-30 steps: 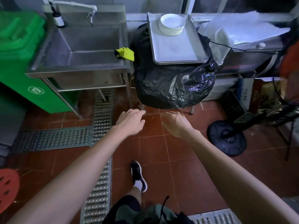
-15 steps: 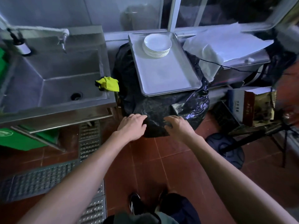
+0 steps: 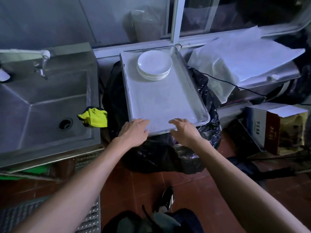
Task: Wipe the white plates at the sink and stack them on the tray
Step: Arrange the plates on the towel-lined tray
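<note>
With tray point(image 3: 161, 101) lengthwise away, plates point(image 3: 154, 65) far end

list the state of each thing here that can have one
left hand: open, fingers over the tray's near edge
right hand: open, at the tray's near edge
white plates: stacked at the tray's far end
tray: atop a black bag
yellow cloth: crumpled on the sink rim
sink: no dishes inside
tap: no water visible

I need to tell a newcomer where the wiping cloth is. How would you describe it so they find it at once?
Start at the steel sink on the left. On its right rim, beside the black bag under the tray, lies a crumpled cloth. It is bright yellow-green, the only vivid thing among grey metal, and neither hand touches it.
</note>
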`<state>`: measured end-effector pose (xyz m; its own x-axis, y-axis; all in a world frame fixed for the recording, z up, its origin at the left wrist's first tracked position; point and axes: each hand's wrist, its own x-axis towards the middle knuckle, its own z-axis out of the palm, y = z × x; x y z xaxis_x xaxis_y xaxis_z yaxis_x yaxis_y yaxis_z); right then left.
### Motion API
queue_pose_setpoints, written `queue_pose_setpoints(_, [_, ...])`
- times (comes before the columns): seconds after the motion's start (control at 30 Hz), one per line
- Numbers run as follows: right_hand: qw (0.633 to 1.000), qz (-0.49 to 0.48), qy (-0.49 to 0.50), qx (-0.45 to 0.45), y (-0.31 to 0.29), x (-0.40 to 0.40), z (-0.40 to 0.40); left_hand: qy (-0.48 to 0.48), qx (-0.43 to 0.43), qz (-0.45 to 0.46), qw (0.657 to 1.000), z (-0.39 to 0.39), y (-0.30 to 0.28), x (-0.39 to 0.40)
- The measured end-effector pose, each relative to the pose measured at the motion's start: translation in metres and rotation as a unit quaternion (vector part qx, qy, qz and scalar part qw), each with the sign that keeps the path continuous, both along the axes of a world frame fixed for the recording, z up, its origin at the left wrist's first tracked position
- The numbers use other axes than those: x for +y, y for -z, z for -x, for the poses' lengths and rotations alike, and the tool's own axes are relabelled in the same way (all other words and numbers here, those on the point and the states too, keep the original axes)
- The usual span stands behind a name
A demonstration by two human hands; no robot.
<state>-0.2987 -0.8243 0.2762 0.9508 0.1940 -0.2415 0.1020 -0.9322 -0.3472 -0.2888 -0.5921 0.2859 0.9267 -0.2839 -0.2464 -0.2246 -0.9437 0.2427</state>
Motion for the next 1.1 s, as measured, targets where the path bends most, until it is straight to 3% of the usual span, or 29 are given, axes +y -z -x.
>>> queue_pose_setpoints(0.57, [0.998,-0.054,0.027,-0.035,0.008,0.009,-0.224,-0.108,-0.005,0.185,0.977,-0.21,0.025,0.015])
queue_pose_setpoints(0.93, [0.98,-0.136,0.132,-0.057,0.011,0.011,-0.34,-0.239,-0.005,0.343,0.908,-0.332,0.034,0.014])
queue_pose_setpoints(1.1, [0.971,-0.183,0.146,-0.05,0.027,0.005,-0.389,-0.303,-0.024,0.348,0.887,-0.37,0.047,-0.001])
